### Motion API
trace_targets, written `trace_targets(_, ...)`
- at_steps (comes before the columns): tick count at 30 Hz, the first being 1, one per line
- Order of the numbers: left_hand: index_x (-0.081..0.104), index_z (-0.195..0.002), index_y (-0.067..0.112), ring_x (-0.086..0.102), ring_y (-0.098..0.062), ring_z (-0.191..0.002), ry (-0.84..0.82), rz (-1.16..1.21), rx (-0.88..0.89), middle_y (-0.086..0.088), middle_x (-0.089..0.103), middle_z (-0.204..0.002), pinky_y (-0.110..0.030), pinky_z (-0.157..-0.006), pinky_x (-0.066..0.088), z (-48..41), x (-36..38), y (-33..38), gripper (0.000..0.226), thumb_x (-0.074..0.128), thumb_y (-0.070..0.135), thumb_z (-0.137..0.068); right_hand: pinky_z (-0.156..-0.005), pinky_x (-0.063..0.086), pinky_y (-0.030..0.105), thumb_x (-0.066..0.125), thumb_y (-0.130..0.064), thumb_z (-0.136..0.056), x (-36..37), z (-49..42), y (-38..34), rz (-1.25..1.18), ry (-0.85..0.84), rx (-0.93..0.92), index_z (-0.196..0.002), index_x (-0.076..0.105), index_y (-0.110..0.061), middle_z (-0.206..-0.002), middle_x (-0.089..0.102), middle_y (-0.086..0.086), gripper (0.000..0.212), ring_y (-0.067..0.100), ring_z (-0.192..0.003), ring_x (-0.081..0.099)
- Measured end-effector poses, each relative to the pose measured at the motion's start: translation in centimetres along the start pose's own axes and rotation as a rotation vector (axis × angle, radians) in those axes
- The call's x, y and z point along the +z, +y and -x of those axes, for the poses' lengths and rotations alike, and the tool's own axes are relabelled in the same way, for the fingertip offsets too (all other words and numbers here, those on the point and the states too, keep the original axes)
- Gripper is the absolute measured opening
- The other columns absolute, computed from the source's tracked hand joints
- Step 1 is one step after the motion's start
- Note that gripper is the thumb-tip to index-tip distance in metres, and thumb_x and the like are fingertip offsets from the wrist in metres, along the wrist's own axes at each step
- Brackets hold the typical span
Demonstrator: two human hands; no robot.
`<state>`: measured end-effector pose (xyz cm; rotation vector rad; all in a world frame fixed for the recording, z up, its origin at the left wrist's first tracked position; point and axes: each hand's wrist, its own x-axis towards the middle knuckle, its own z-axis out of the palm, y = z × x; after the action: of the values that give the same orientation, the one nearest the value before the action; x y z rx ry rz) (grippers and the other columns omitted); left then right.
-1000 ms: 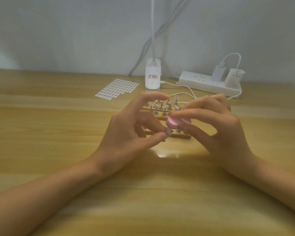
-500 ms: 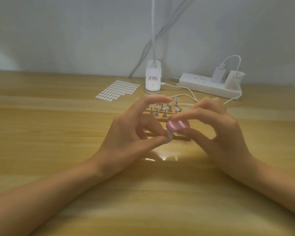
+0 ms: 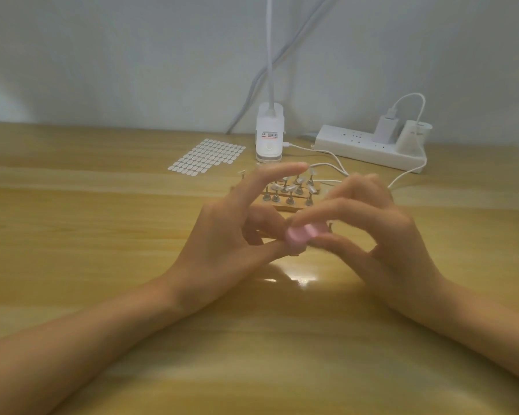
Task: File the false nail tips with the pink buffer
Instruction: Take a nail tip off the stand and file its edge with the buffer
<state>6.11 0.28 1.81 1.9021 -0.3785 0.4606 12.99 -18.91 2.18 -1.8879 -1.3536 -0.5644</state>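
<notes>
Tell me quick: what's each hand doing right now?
Left hand: pinches something small and blurred, probably a nail tip.
Right hand: holds the pink buffer between finger and thumb.

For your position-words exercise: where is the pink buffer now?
Head view, centre: the pink buffer is in the right hand, against the nail tip the left hand pinches, in front of the wooden stand.

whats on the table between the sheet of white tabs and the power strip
The white lamp base stands there, seen in the head view.
</notes>
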Motion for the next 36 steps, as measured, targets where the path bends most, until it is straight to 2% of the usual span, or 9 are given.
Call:
trace_targets(8, 0.049, -0.138, 0.033, 0.074, -0.011, -0.072, 0.001, -0.003, 0.005, 0.008, 0.075, -0.075, -0.029, -0.064, 0.058, -0.1, 0.1, 0.1, 0.067, 0.082, 0.021, -0.081, -0.086, 0.037, 0.027, 0.07, -0.028, -0.09, 0.2, 0.0, 0.0, 0.024, 0.004, -0.019, -0.106, 0.068, -0.031, -0.088, 0.058, -0.001, 0.016, 0.019, -0.087, 0.048)
trace_targets(11, 0.049, -0.139, 0.031, 0.076, -0.017, -0.075, 0.005, 0.017, -0.018, 0.003, 0.076, -0.077, -0.04, -0.066, 0.06, -0.1, 0.0, -0.1, 0.073, 0.083, 0.008, -0.079, -0.083, 0.037, 0.028, 0.069, -0.03, -0.09, 0.0, -0.1, 0.2, 0.026, 0.03, 0.043, -0.106, 0.067, -0.03, -0.087, 0.056, -0.004, 0.016, 0.017, -0.087, 0.047)
trace_targets(15, 0.048, -0.139, 0.032, 0.073, -0.011, -0.07, 0.001, 0.003, 0.004, 0.003, 0.074, -0.075, -0.029, -0.063, 0.058, -0.1, 0.0, 0.0, 0.067, 0.082, 0.023, -0.081, -0.087, 0.036, 0.024, 0.067, -0.027, -0.091, 0.3, 0.1, 0.0, 0.028, -0.007, -0.035, -0.107, 0.067, -0.031, -0.088, 0.058, -0.001, 0.017, 0.017, -0.087, 0.048)
trace_targets(17, 0.049, -0.139, 0.032, 0.075, -0.016, -0.074, 0.0, 0.024, -0.02, 0.002, 0.076, -0.076, -0.036, -0.067, 0.06, -0.1, 0.0, -0.1, 0.071, 0.083, 0.014, -0.079, -0.086, 0.035, 0.023, 0.066, -0.028, -0.091, 0.1, 0.0, 0.3, 0.041, 0.011, 0.025, -0.107, 0.066, -0.032, -0.089, 0.056, -0.005, 0.017, 0.015, -0.087, 0.045)
trace_targets(22, 0.048, -0.139, 0.03, 0.074, -0.01, -0.071, -0.012, -0.023, 0.027, 0.006, 0.075, -0.075, -0.021, -0.062, 0.054, -0.1, 0.1, 0.0, 0.068, 0.083, 0.018, -0.083, -0.087, 0.036, 0.024, 0.066, -0.026, -0.092, 0.3, 0.1, 0.0, 0.044, 0.003, -0.028, -0.107, 0.066, -0.032, -0.089, 0.057, -0.002, 0.017, 0.015, -0.088, 0.045)
trace_targets(25, 0.048, -0.139, 0.032, 0.075, -0.014, -0.074, -0.006, 0.003, -0.013, 0.005, 0.076, -0.076, -0.026, -0.062, 0.056, -0.1, 0.0, -0.1, 0.076, 0.083, 0.002, -0.079, -0.085, 0.036, 0.028, 0.069, -0.027, -0.092, 0.0, 0.0, 0.5, 0.068, 0.018, 0.058, -0.106, 0.068, -0.031, -0.088, 0.057, -0.002, 0.015, 0.016, -0.087, 0.044)
trace_targets(29, 0.046, -0.14, 0.031, 0.076, -0.012, -0.076, -0.016, 0.002, 0.012, 0.005, 0.077, -0.078, -0.035, -0.061, 0.058, 0.0, 0.1, 0.0, 0.076, 0.081, 0.004, -0.078, -0.083, 0.044, 0.035, 0.07, -0.022, -0.091, 0.1, 0.5, 0.5, 0.052, 0.058, 0.005, -0.105, 0.072, -0.025, -0.092, 0.057, 0.004, 0.015, 0.026, -0.089, 0.056)
trace_targets(33, 0.047, -0.141, 0.03, 0.077, -0.017, -0.084, 0.006, 0.038, 0.033, 0.004, 0.077, -0.081, -0.026, -0.069, 0.058, 0.0, -0.1, -0.3, 0.072, 0.081, 0.009, -0.081, -0.08, 0.039, 0.016, 0.066, -0.026, -0.093, -0.3, 0.4, 1.7, 0.006, 0.061, 0.103, -0.12, 0.063, -0.027, -0.097, 0.06, -0.003, 0.027, 0.015, -0.09, 0.058)
trace_targets(36, 0.048, -0.14, 0.021, 0.076, -0.022, -0.095, 0.102, 0.114, 0.058, -0.001, 0.077, -0.088, -0.034, -0.089, 0.059, -0.8, -0.9, -0.7, 0.063, 0.078, 0.006, -0.086, -0.071, 0.048, 0.031, 0.072, -0.029, -0.09, -0.7, 0.2, 2.6, -0.162, 0.115, 0.247, -0.119, 0.064, -0.03, -0.093, 0.067, -0.006, 0.03, 0.016, -0.086, 0.063)
